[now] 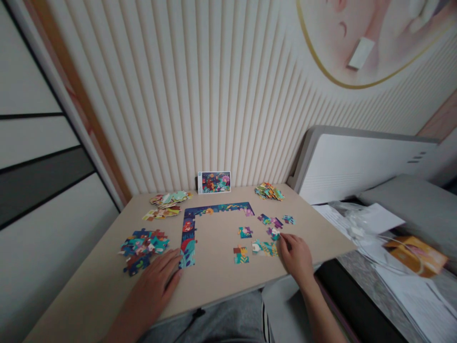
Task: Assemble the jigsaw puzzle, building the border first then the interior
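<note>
My left hand (159, 281) lies flat on the table, its fingertips touching or close to the lower end of a joined strip of jigsaw border (189, 233). That border runs up the left side and along the top to a corner piece. To the left of it is a loose heap of puzzle pieces (143, 245). My right hand (294, 252) has thumb and forefinger closed at the edge of a purple and teal puzzle piece (274, 233). Around it lie a joined teal and yellow group (264, 248), a small joined pair (241, 254) and a single piece (245, 232).
A picture card (214, 182) of the undersea scene leans against the ribbed wall. More pieces are piled at the back left (169, 200) and back right (269, 191) of the table (217, 286). Right of the table are papers, a plastic bag and an orange box (416, 256).
</note>
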{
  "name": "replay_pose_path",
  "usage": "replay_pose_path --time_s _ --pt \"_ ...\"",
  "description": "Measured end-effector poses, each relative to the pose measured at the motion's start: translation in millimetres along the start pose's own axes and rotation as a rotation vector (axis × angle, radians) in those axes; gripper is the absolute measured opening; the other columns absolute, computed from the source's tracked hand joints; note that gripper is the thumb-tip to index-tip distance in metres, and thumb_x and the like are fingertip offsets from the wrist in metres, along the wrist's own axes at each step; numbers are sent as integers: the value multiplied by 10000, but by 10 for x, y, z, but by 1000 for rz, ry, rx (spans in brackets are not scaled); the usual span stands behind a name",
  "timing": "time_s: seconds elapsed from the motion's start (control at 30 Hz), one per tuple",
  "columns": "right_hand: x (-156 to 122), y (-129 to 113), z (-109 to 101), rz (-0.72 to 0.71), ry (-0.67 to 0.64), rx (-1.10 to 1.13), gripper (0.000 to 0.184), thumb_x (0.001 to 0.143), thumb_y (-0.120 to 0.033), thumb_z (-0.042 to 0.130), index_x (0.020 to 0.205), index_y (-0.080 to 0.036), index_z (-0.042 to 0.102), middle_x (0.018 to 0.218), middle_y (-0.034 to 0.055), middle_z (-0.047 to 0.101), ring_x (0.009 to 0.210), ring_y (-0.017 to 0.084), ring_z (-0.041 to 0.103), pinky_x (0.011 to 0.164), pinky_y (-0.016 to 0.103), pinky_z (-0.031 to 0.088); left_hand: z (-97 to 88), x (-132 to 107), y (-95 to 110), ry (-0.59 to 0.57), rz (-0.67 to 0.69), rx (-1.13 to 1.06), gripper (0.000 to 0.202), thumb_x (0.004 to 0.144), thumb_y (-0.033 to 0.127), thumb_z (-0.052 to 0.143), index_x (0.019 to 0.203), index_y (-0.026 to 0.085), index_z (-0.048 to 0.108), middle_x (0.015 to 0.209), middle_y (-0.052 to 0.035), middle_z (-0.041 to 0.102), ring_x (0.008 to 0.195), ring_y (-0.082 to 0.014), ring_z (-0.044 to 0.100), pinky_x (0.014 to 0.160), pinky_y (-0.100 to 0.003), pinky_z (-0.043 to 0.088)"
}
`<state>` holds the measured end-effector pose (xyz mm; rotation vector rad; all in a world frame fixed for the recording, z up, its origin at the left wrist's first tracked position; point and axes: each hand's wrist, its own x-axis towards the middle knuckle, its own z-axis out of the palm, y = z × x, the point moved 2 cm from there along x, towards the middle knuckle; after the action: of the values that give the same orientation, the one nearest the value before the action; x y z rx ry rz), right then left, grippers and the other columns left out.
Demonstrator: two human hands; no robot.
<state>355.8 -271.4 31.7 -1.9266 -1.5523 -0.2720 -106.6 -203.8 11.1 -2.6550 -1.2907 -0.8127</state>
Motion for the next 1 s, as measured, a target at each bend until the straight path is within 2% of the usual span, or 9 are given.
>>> replay_pose_path --time_s 0.17,0.7,1.0 --pt "-2 -46 5 -18 -49 -79 315 966 -384 514 1139 -296 762 1153 92 707 1052 295 621 872 423 458 7 -14 -4 -10 -8 7 403 974 440 537 1329 275 631 1387 -46 644 1338 -281 556 1152 -491 452" --pt "-7 -70 -6 95 -39 -115 337 961 -348 487 1118 -236 763 1176 96 704 1063 270 616 907 388 419 31 -28 -21 -51 -7 16 419 987 438 529 1350 245 612 1402 -62 630 1356 -267 531 1178 -470 412" --pt "-23 -68 -10 117 5 -90 328 969 -348 483 1015 -193 769 1130 109 718 1036 255 620 912 361 422 3 -21 -3 -44 5 9 427 989 457 528 1350 243 606 1403 -67 628 1353 -270 533 1172 -470 414"
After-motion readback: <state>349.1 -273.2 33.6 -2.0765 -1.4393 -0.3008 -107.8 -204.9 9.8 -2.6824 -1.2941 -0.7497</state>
